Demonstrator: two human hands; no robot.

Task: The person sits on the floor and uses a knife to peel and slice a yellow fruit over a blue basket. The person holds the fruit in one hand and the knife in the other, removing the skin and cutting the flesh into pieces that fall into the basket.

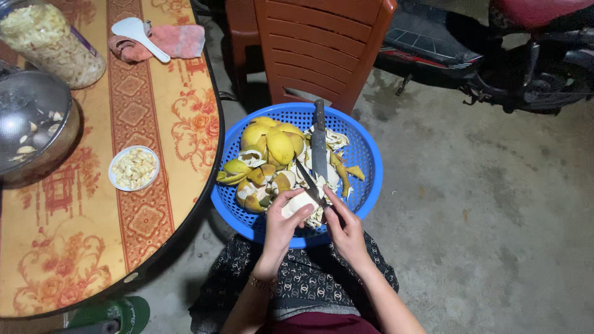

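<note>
A blue plastic basket (365, 154) rests on my lap, piled with yellow fruit peels (275, 145) and white pith. My left hand (281, 226) grips a pale peeled fruit piece (296, 203) over the basket's near side. My right hand (346, 232) holds a small knife (307, 180) whose blade touches that piece. A larger knife (319, 141) lies loose across the peels, handle toward the far rim.
A round table with a patterned yellow cloth (93, 229) stands at my left, bearing a small bowl of pale segments (133, 167), a metal strainer bowl (34, 127), a clear jar (52, 43), a white spoon (137, 32) and pink cloth. An orange plastic chair (322, 43) and a scooter (495, 55) stand ahead.
</note>
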